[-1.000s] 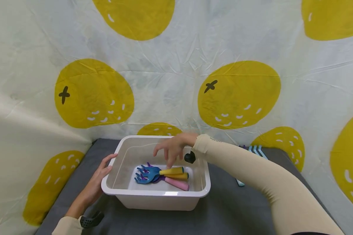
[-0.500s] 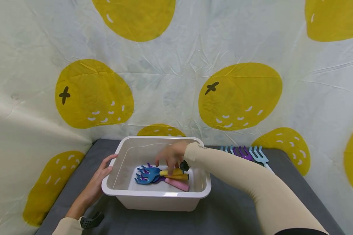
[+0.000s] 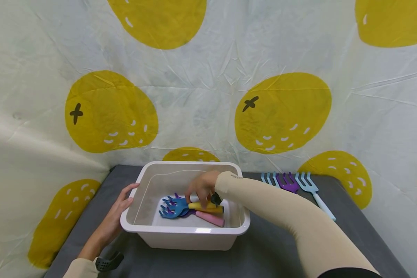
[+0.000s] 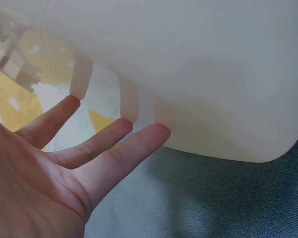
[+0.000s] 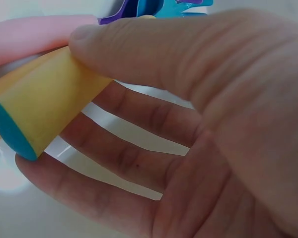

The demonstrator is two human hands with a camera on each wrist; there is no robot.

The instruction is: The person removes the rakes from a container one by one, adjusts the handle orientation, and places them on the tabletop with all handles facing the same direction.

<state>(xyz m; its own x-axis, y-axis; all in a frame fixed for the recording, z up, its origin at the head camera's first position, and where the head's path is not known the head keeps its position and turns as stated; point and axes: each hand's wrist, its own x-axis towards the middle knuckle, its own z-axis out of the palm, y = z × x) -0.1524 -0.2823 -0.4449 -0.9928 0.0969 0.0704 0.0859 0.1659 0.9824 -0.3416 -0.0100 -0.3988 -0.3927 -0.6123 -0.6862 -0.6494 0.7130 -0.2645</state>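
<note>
A white plastic bin (image 3: 173,229) holds several toy hand rakes with blue or purple tined heads. My right hand (image 3: 202,188) is inside it, thumb and fingers pinching the yellow handle of a blue hand rake (image 3: 175,207). In the right wrist view the thumb lies on top of that yellow handle (image 5: 54,99), with fingers along its underside. A second yellow handle (image 3: 218,209) and a pink-handled rake (image 3: 210,218) lie right beside it. At the bin's left side my left hand (image 3: 112,216) touches the rim; the left wrist view shows straight, spread fingers against the outer wall.
On the grey table (image 3: 278,247), right of the bin, lie a light blue fork (image 3: 309,185), a purple fork (image 3: 288,184) and another light blue one (image 3: 269,178), partly behind my right sleeve. A fruit-patterned cloth (image 3: 201,108) hangs behind.
My right hand has come down into the bin and taken hold of a yellow handle. The right forearm has shifted left, uncovering the forks. The left hand stays put.
</note>
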